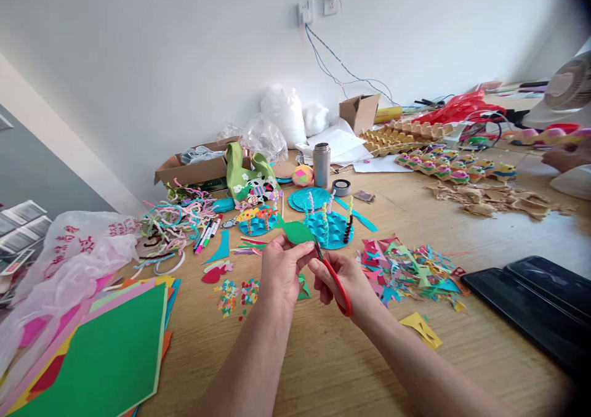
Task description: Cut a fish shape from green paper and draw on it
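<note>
Here, left hand [282, 266]: pinching a green fish-shaped paper cutout [298, 233] between thumb and fingers.
Right hand [356, 283]: gripping red-handled scissors [342, 294], blades at the cutout's edge.
Cutout's place: raised over the wood-grain surface [194, 337], near the blue disc with pipe cleaners [336, 227].
Paper scraps [406, 269]: heaped right of the scissors.

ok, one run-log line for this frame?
left hand: holds green paper cutout | right hand: holds red-handled scissors | blades: at cutout's edge | nearby: colored paper scraps

Light is bright and soft, right corners dark.
</note>
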`<state>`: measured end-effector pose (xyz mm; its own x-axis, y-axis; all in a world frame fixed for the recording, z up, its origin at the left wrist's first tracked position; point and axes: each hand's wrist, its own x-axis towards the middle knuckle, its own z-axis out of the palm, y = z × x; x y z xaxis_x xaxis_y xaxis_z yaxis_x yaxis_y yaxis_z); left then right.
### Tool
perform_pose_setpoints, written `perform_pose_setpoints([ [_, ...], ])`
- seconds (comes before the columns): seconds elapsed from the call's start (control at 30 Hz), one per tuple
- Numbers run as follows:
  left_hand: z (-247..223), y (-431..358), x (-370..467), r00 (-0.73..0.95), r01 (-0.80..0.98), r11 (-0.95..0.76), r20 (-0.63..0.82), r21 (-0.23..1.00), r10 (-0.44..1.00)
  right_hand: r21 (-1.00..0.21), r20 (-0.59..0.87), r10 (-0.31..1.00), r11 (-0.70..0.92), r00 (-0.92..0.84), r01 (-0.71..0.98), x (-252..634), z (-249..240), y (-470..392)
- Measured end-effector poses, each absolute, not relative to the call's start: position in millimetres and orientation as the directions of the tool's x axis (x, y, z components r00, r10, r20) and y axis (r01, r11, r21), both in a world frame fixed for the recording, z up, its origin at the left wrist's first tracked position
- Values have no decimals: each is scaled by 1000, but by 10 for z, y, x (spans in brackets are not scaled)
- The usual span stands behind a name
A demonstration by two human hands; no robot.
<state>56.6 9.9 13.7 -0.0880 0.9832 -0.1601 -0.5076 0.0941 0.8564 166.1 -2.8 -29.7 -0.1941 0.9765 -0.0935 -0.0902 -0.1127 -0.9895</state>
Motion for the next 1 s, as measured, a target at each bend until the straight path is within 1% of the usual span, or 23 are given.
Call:
perform_pose_setpoints([
  [1.0,128,98,582,-97,-512,84,-155,855,983,-990,-106,978,-121,-178,-75,1663,-293,-27],
])
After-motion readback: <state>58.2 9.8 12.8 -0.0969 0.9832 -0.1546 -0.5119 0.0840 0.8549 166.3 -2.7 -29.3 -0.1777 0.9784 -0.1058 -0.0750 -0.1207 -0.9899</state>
